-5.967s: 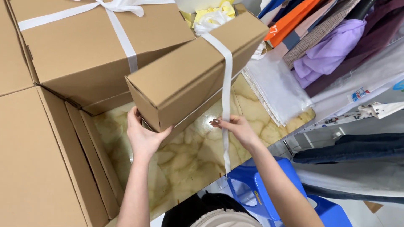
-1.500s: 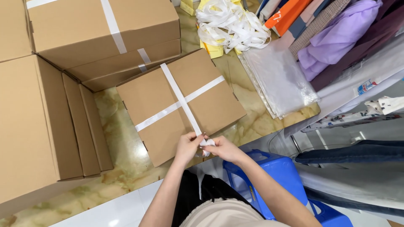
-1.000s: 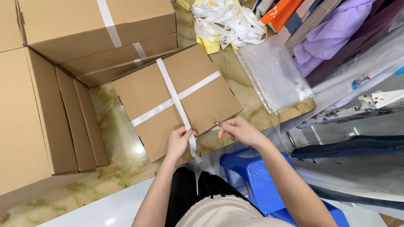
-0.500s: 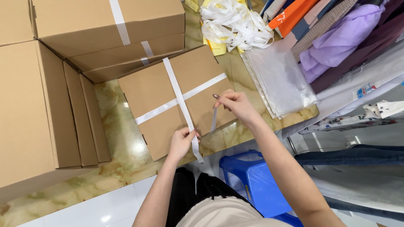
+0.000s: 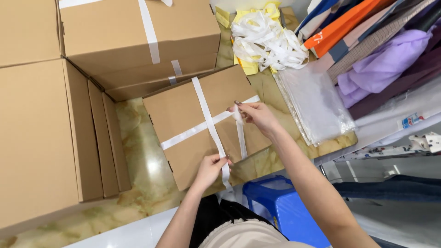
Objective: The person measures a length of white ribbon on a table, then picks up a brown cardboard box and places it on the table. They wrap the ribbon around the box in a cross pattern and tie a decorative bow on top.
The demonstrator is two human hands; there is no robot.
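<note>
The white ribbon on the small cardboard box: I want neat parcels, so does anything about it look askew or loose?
Yes. The white ribbon crosses the small box off-centre and is not yet tied: the right hand lifts one loose end, and the left hand pins another at the near edge.

Both forearms are bare, with no sleeves in view. The left hand (image 5: pixel 209 168) and right hand (image 5: pixel 258 117) wear no gloves. Dark painted fingernails show.

Flat brown box (image 5: pixel 183 115), white ribbon (image 5: pixel 209 120) crossed
</note>
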